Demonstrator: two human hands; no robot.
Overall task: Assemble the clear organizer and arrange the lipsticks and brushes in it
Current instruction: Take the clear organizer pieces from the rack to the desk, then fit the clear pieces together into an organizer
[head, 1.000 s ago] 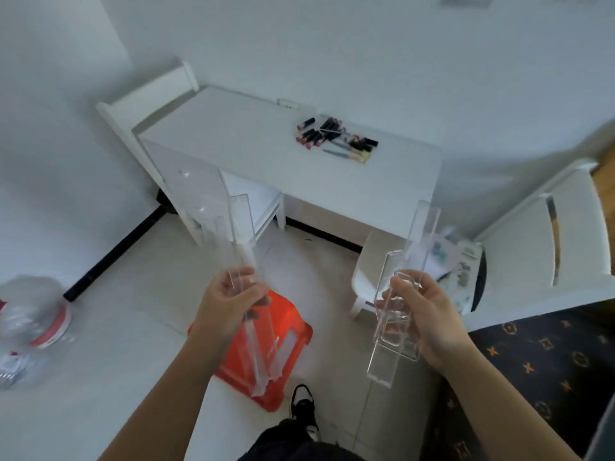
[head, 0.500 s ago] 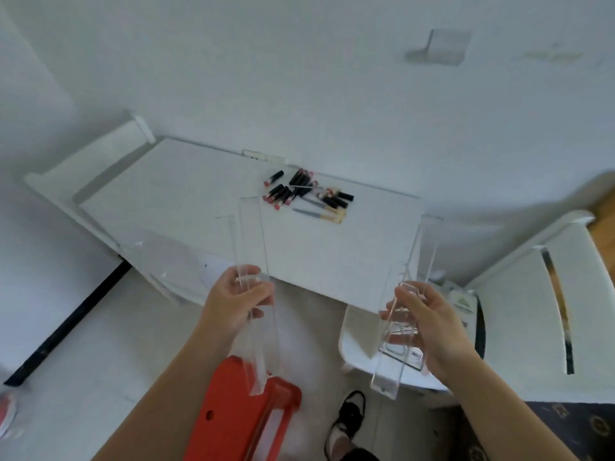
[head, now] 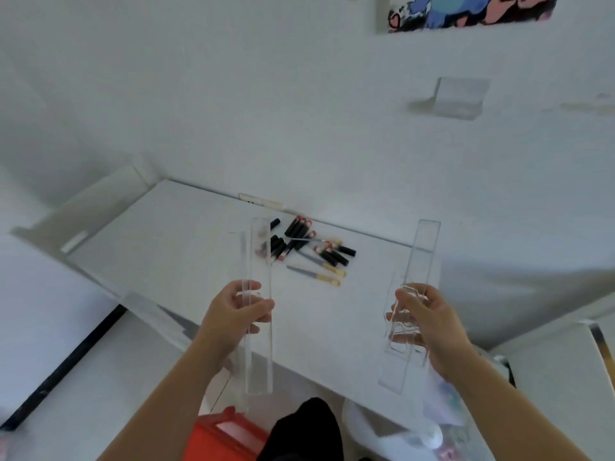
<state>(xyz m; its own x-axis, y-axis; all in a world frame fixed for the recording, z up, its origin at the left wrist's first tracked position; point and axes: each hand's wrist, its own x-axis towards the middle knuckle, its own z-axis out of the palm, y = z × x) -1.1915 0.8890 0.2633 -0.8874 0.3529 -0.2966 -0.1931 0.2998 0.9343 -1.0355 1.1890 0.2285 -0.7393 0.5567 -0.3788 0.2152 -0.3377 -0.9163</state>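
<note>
- Left hand (head: pixel 233 314) grips long clear panels (head: pixel 258 294); right hand (head: pixel 429 322) grips a clear slotted piece (head: pixel 412 294), long axes upright.
- Lipsticks and brushes (head: pixel 309 251) lie mid-frame on the bench (head: pixel 159 247), beyond both hands, nearer the left.

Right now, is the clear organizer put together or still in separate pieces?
Still in pieces. The left hand holds one clear panel, the right hand another clear panel, apart above the table.
</note>
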